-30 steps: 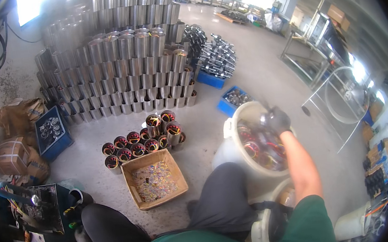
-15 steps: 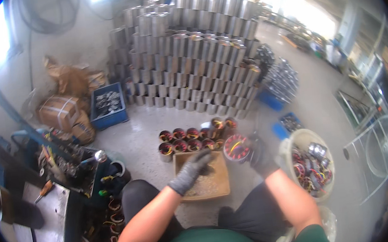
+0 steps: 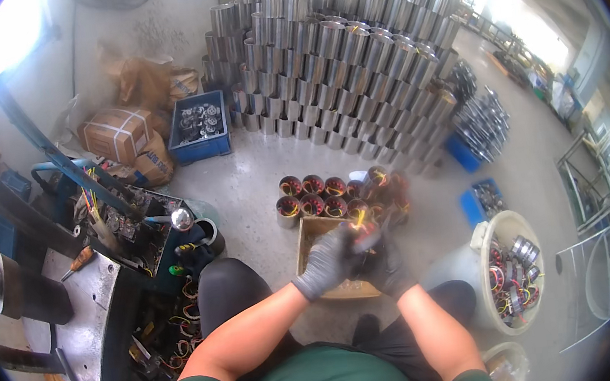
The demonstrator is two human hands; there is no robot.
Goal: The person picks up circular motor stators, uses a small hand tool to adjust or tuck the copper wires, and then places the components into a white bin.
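Note:
Over the tan tray on the floor, both gloved hands are closed around a motor stator with red windings and yellow wires. My left hand grips it from the left, fingers wrapped. On its right side is my right hand, smeared a little by motion. Most of the stator is hidden by the gloves. Just beyond the tray stand two rows of metal cylinders with red-wound stators and yellow leads inside.
A tall stack of steel cylinders rises at the back. To the right stands a white tub of wired parts. A blue crate of metal parts sits back left, beside a carton. A metal bench with a screwdriver is at left.
My right hand has brought the stator left, over the tray. My left hand, apart from it before, now grips it too. The whole view has shifted.

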